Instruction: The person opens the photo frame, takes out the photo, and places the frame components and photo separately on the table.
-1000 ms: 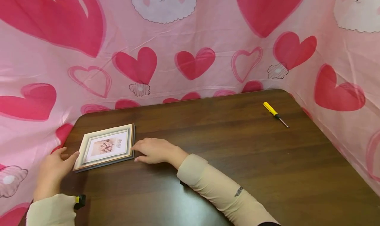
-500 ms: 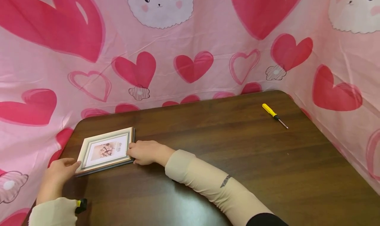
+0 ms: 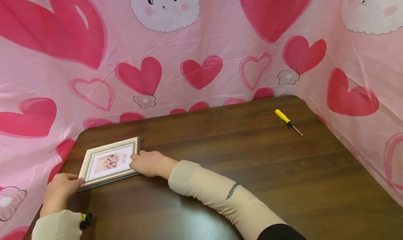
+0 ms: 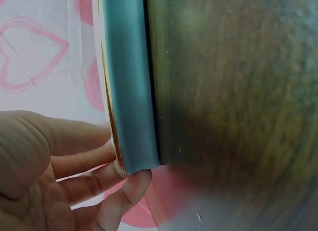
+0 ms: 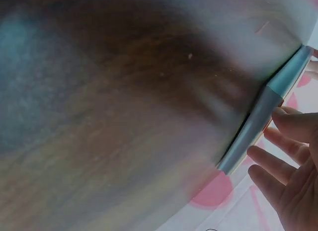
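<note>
A picture frame (image 3: 110, 163) with a cream border and a flower print lies face up at the table's left. My left hand (image 3: 59, 189) grips its near left corner, thumb on the border. In the left wrist view, fingers bend round the end of the frame's blue-grey side (image 4: 130, 92). At the right edge, my right hand (image 3: 151, 163) holds the frame, fingertips over the border. The right wrist view shows thumb and spread fingers (image 5: 271, 164) along that side. Part of the right edge is hidden by the right hand.
A yellow-handled screwdriver (image 3: 288, 121) lies at the far right of the brown wooden table (image 3: 220, 145). Pink cloth (image 3: 176, 72) with hearts hangs behind and beside the table. A small black device (image 3: 85, 220) sits at the left cuff.
My right hand has moved left onto the frame's right edge. The left hand has closed in on the near left corner. The head view has shifted slightly; the frame stays on the table.
</note>
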`<state>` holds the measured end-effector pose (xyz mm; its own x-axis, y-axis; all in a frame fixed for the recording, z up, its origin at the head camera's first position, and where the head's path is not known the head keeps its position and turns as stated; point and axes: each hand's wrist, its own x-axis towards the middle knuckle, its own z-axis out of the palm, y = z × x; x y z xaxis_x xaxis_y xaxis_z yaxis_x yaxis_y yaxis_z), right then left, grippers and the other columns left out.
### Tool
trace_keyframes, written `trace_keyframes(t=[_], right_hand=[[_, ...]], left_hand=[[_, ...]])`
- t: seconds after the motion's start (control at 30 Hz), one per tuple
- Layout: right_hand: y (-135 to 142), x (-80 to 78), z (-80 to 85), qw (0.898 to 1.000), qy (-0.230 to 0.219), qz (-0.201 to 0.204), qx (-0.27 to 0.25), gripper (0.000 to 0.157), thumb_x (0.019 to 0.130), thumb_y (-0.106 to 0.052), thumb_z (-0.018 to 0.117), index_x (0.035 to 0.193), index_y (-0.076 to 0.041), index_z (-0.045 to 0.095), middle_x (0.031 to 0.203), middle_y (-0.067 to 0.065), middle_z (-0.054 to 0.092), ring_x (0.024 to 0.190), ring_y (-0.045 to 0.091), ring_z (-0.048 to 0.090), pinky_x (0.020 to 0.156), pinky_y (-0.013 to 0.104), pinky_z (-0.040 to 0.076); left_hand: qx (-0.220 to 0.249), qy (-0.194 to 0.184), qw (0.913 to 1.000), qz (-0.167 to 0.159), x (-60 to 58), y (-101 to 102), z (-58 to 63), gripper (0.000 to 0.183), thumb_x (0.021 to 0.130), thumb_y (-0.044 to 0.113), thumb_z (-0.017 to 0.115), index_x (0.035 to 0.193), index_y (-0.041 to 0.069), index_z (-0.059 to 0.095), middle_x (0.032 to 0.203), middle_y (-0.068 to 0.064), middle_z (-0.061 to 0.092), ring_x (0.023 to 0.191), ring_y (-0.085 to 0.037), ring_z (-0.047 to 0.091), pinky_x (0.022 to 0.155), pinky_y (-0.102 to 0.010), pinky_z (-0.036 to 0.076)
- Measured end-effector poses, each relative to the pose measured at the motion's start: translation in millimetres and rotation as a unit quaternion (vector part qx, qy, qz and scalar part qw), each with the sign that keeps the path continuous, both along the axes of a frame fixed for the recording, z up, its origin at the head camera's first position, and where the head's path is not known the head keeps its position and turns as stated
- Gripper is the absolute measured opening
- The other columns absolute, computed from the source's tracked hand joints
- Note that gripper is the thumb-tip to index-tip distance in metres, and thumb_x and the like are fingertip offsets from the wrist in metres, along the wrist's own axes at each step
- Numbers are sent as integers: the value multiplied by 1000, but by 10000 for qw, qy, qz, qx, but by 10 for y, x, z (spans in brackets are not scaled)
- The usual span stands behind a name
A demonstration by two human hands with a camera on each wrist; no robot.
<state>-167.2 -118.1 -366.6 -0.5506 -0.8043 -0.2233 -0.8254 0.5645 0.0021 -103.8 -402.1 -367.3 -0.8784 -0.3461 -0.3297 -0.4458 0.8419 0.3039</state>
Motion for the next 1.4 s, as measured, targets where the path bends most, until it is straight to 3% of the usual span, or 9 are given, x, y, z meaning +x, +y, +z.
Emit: trace_keyframes(t=[0.33,0.63,0.9,1.4], right_hand=[[71,-6,-60,9995,159,216,-173,27,101,-20,55,126,-30,59,124,-11,53,103,8,57,80,21,52],[133,-9,-71,9974,449,485,-300,25,100,-15,55,125,-19,58,122,-5,54,115,8,56,97,17,46],[232,-35,-60,9969,471,459,-433,15,100,-15,54,113,-20,60,113,-6,54,96,7,59,77,19,51],[432,-26,-92,9960,335,395,-728,10,99,-17,57,102,-24,64,102,-7,53,92,12,56,65,20,44]], left_hand=[[-129,144,9991,381,9,75,-37,51,87,15,61,126,-16,51,118,-43,54,97,-52,54,76,-58,48],[-1,224,9992,323,-28,143,-19,52,88,18,62,127,-14,52,120,-42,54,97,-51,55,73,-57,48],[113,105,9984,536,-88,225,6,55,88,19,63,131,-13,50,122,-42,53,95,-50,55,71,-57,48],[241,283,9988,-309,-117,331,4,47,87,18,65,121,-14,59,114,-40,58,93,-47,56,76,-56,48]])
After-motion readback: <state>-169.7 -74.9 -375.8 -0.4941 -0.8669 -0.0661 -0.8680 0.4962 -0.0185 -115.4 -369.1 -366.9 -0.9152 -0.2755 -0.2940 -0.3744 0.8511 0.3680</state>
